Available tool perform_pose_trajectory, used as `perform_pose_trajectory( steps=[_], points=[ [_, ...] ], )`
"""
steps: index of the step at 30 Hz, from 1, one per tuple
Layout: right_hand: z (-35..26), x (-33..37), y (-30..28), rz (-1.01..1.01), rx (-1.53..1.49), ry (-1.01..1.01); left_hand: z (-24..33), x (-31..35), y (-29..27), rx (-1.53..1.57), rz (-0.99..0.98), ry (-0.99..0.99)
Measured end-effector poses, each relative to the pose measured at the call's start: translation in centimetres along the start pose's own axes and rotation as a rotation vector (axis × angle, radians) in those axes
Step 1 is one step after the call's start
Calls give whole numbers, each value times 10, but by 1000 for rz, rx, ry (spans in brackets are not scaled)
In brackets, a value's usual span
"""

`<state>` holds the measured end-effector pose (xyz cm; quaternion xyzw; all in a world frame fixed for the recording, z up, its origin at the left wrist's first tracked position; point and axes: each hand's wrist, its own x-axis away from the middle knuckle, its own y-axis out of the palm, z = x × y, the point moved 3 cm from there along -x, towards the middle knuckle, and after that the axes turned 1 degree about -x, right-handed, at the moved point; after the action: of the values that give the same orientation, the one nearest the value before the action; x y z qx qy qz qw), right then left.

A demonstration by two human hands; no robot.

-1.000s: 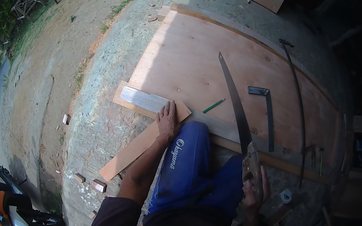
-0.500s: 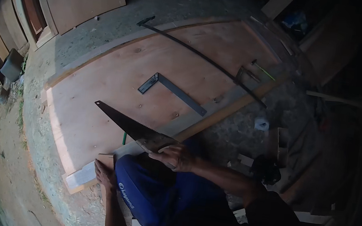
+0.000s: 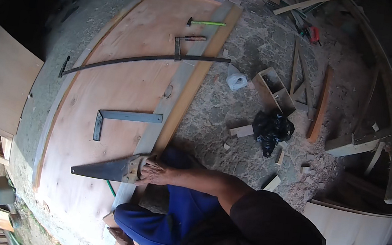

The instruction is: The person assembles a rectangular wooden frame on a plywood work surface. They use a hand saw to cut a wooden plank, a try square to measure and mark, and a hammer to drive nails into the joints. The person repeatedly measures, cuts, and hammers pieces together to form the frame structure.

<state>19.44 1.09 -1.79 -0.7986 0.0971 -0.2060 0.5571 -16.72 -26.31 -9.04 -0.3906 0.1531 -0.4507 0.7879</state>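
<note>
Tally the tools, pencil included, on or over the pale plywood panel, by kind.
Wooden-handled handsaw with grey metal blade, in the right hand: 1
Grey metal L-shaped square: 1
Long dark metal bar clamp: 1
Green-handled hammer: 1
Thin green pencil: 1
Total: 5

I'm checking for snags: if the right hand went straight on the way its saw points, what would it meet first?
Likely the wooden strip along the far edge of the panel, met by the saw before the right hand; blade height is unclear, so it might pass over.

Black bag (image 3: pixel 272 132) beside wooden box (image 3: pixel 263 88)
</note>
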Motion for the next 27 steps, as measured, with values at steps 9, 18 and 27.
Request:
perform_pose_trajectory(
  steps=[9, 18, 27],
  points=[
    [16, 56, -20, 701, -231, 485, 10, -5, -5, 458, -173, -305],
    [63, 199, 98, 834, -1007, 1025, 15, 16, -14, 676, -96, -272],
    [25, 268, 140, 567, -719, 1178, -25, 77, 2, 412, 216, -147]
  ],
)
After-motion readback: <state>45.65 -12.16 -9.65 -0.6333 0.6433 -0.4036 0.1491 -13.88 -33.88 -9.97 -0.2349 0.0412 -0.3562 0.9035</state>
